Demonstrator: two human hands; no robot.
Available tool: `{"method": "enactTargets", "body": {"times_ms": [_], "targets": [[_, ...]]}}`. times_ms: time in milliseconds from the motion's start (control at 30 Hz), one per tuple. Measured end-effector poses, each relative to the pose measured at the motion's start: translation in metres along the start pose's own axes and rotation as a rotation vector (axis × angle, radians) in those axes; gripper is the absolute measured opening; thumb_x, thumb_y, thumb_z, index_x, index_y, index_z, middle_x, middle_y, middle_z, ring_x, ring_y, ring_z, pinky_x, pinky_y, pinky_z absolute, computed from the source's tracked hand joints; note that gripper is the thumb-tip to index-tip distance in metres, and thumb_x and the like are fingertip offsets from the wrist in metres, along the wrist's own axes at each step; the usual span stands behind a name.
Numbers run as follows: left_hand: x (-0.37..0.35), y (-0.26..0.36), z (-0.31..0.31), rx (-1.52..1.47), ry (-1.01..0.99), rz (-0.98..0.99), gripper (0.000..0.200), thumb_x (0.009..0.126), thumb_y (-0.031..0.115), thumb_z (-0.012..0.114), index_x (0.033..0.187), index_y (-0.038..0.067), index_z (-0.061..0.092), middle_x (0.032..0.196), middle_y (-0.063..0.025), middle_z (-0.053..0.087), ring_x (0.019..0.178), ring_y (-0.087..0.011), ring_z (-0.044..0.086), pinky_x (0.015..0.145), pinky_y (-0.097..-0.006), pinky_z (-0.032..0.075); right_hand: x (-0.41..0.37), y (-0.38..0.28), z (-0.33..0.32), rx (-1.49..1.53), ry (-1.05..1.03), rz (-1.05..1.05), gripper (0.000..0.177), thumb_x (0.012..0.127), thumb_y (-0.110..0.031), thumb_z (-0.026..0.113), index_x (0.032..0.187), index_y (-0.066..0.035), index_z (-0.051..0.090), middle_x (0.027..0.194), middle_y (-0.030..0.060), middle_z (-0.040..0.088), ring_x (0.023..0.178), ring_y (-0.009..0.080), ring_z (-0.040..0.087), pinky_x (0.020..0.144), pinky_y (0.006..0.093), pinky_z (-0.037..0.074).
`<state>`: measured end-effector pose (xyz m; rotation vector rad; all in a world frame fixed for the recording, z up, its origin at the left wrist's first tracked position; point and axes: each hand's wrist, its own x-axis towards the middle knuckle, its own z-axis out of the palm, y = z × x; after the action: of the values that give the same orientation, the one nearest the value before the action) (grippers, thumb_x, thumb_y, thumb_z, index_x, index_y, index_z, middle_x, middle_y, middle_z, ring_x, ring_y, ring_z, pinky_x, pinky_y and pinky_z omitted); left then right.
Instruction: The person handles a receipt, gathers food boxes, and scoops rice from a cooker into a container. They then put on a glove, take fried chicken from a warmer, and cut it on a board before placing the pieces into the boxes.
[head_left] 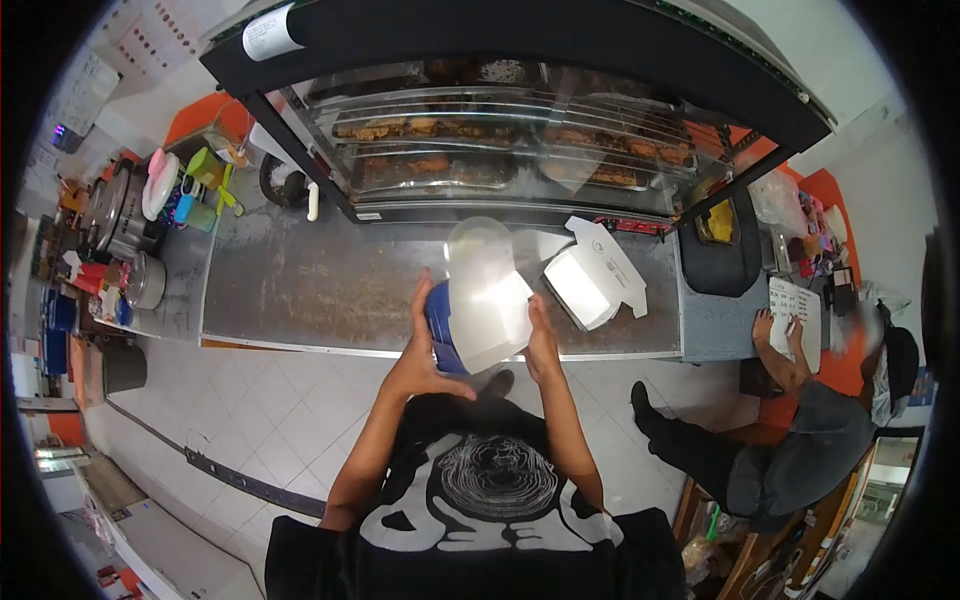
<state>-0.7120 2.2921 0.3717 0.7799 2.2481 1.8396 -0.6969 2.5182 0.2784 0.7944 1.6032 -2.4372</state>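
Just above the front edge of the counter, a cardboard food box (487, 325), blue outside and pale inside, is between my two hands. My left hand (422, 355) grips its blue left side, thumb below and fingers up along the wall. On the opposite side, my right hand (541, 343) closes against the pale right edge; some of its fingers are hidden behind the box. Glare washes out the upper flap. To the right on the counter, a second white box (585, 285) lies with its lid open, apart from my right hand.
A glass food warmer (430, 215) with trays of browned food stands behind the counter (300, 290). Pots (147, 280) and cups are at left. A black tray (718, 250) sits at right. Another person (800, 450) sits at right, hands on a paper (800, 305).
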Motion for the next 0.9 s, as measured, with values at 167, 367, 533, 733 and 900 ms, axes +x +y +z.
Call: {"method": "enactTargets", "body": {"times_ms": [167, 367, 533, 733, 900], "targets": [[0.009, -0.006, 0.0, 0.058, 0.143, 0.179, 0.128, 0.048, 0.038, 0.092, 0.146, 0.01, 0.014, 0.148, -0.0248, 0.019, 0.138, -0.0402, 0.025, 0.113, -0.0482, 0.024, -0.036, -0.039, 0.034, -0.012, -0.066, 0.177, 0.057, 0.102, -0.041, 0.041, 0.144, -0.005, 0.035, 0.144, 0.0117, 0.041, 0.134, 0.0234, 0.038, 0.109, 0.0346, 0.031], [0.028, 0.021, -0.007, 0.335, 0.275, 0.216, 0.108, 0.051, 0.025, 0.089, 0.139, 0.01, 0.028, 0.138, -0.0243, 0.031, 0.127, -0.0417, 0.037, 0.105, -0.0492, 0.035, -0.067, -0.062, 0.063, -0.375, 0.006, -0.558, 0.051, 0.09, -0.036, 0.064, 0.126, -0.001, 0.054, 0.121, 0.012, 0.06, 0.105, 0.0214, 0.059, 0.091, 0.0342, 0.046], [0.03, 0.025, -0.005, 0.407, 0.357, 0.186, 0.104, 0.052, 0.021, 0.088, 0.138, 0.01, 0.031, 0.138, -0.0239, 0.031, 0.128, -0.0423, 0.037, 0.104, -0.0509, 0.037, -0.084, -0.079, 0.101, -0.436, 0.156, -0.69, 0.021, 0.079, -0.011, 0.076, 0.091, 0.002, 0.066, 0.096, 0.0116, 0.067, 0.091, 0.0195, 0.063, 0.083, 0.0289, 0.047], [0.027, 0.031, -0.005, 0.474, 0.365, 0.217, 0.101, 0.051, 0.02, 0.089, 0.137, 0.011, 0.036, 0.139, -0.0251, 0.032, 0.127, -0.0439, 0.039, 0.104, -0.0505, 0.038, -0.084, -0.085, 0.118, -0.517, 0.218, -0.848, 0.022, 0.082, -0.01, 0.073, 0.101, 0.002, 0.069, 0.096, 0.013, 0.069, 0.089, 0.0178, 0.064, 0.082, 0.0293, 0.048], [0.024, 0.03, -0.01, 0.449, 0.31, 0.244, 0.097, 0.051, 0.021, 0.089, 0.135, 0.013, 0.04, 0.139, -0.0257, 0.034, 0.127, -0.0445, 0.04, 0.103, -0.0502, 0.039, -0.092, -0.089, 0.119, -0.373, 0.058, -0.613, 0.029, 0.087, -0.011, 0.067, 0.114, -0.001, 0.067, 0.1, 0.0176, 0.07, 0.093, 0.0178, 0.065, 0.084, 0.0311, 0.049]]}}
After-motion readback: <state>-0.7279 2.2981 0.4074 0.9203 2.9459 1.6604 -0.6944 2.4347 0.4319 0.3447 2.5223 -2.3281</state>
